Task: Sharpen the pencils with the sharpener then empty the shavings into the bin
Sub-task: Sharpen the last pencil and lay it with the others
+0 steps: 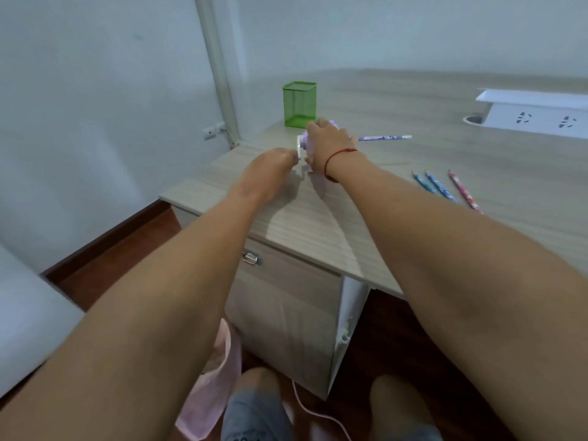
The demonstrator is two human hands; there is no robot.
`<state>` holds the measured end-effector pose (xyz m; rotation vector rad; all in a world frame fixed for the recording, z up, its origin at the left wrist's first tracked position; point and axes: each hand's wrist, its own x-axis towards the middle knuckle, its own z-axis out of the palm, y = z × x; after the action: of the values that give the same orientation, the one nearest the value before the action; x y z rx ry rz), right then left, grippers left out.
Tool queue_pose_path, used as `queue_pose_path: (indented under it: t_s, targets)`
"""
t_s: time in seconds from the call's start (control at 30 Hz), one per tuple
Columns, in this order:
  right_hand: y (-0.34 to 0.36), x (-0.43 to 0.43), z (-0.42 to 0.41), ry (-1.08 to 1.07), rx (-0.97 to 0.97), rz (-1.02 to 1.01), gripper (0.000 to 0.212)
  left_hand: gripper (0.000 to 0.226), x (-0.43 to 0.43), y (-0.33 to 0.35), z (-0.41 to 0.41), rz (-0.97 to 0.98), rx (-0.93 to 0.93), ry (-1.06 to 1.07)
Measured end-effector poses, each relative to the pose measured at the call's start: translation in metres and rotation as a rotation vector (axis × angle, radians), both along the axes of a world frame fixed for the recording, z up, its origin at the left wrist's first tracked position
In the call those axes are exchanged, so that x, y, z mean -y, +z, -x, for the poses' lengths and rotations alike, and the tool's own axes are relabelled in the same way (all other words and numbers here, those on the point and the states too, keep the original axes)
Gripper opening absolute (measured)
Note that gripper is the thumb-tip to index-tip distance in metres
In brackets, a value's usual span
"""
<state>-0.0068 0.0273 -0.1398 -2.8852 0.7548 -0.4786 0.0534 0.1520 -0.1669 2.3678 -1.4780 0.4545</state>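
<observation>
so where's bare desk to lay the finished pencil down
Bare desk runs along the near edge, between the right forearm and the three loose pencils. Crowded around the sharpener, where both hands and the green holder cluster.

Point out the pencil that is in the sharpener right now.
The purple pencil, sticking out rightward from the sharpener under the right hand. The two blue pencils and the pink pencil lie loose on the desk.

A green mesh holder [299,105] is set upright on the table [477,173]; a white socket unit [537,114] is seen far right.
</observation>
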Motion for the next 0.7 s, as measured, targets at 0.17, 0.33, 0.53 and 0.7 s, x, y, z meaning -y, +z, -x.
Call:
queue_pose_path:
  t_s: [0.17,0.33,0.53,0.7]
  targets:
    - [0.001,0.004,-0.008,0.053,-0.017,0.047,0.04,0.032,0.012,-0.005,-0.018,-0.1,-0.082,0.002]
    - [-0.005,0.016,-0.008,0.08,0.02,0.063,0.039,0.022,0.04,0.01,-0.037,-0.194,-0.058,0.088]
    - [-0.007,0.016,-0.01,0.036,0.044,0.015,0.041,0.02,0.054,0.013,-0.052,-0.126,0.088,0.131]
    - [-0.006,0.011,-0.006,0.002,0.048,-0.002,0.048,0.019,0.056,0.02,-0.056,0.009,0.118,0.136]
